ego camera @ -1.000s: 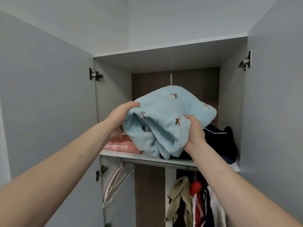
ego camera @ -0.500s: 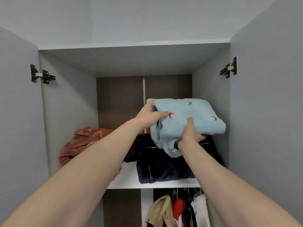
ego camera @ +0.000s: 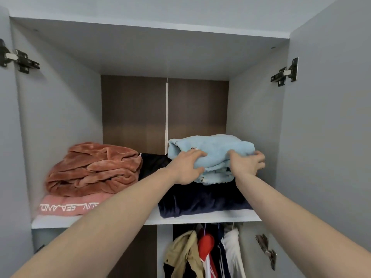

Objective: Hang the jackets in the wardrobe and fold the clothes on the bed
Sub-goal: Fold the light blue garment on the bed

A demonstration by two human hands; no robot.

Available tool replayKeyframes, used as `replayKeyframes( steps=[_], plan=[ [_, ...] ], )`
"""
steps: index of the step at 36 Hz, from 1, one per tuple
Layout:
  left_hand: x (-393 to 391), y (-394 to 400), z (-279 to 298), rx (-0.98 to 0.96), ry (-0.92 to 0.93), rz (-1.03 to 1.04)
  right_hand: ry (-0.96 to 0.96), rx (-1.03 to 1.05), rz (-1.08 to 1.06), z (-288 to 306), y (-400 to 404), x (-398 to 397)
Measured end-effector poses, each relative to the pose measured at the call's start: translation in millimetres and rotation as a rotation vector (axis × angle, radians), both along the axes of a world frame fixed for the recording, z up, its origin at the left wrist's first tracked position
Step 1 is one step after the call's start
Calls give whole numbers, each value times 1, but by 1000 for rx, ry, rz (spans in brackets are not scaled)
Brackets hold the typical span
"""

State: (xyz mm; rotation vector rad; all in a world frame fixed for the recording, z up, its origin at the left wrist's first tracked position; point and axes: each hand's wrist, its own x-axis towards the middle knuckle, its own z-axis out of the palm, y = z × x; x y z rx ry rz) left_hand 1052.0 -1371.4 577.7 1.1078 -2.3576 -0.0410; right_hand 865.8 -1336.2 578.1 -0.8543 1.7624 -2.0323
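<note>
Folded blue garment [ego camera: 212,149] lies crosswise atop navy pile [ego camera: 200,199]; left hand [ego camera: 187,167] and right hand [ego camera: 248,162] grip its front edge, fingers curled.

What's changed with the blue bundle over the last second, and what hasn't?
The light blue folded garment went from held up in front of the shelf to resting on the dark navy pile at the right of the shelf. The left hand and right hand still grip it. The rust fleece and pink garment stayed put.
</note>
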Motion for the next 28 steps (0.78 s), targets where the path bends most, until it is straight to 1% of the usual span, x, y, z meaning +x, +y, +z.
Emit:
replayKeyframes(
  steps=[1, 2, 4, 5, 6, 7, 10, 13, 15, 17, 21, 25, 28],
  plan=[
    [1, 0, 1, -3, 5, 5, 174, -57, -67, 5, 2, -5],
    [1, 0, 3, -13, 9, 12, 383, -70, -102, 10, 3, -11],
    [2, -1, 5, -27, 33, 27, 805, 24, -78, 19, 3, -22],
    [3, -2, 7, -27, 57, 36, 950, 99, -27, 22, 1, -26],
    [3, -3, 7, -27, 73, 48, 1039, 182, 33, 23, -2, -28],
    [3, -3, 8, -26, 67, 62, 1090, 267, 91, 23, -5, -29],
    [4, -5, 6, -5, -50, 97, 1079, 461, 254, 11, -8, -27],
    [3, -5, 3, 41, -102, 96, 1123, 590, 277, -4, -6, -28],
    [2, -3, 4, 40, -114, 89, 1130, 636, 278, -2, -3, -30],
    [0, 0, 6, 34, -106, 84, 1110, 614, 267, 7, 3, -31],
    [-1, 11, 12, 38, -64, 90, 1090, 494, 224, 21, 21, -35],
    [5, 33, 21, 28, -59, 112, 1083, 474, 247, 27, 42, -35],
    [16, 62, 26, -11, 21, 103, 1053, 385, 283, 25, 60, -30]
  ],
)
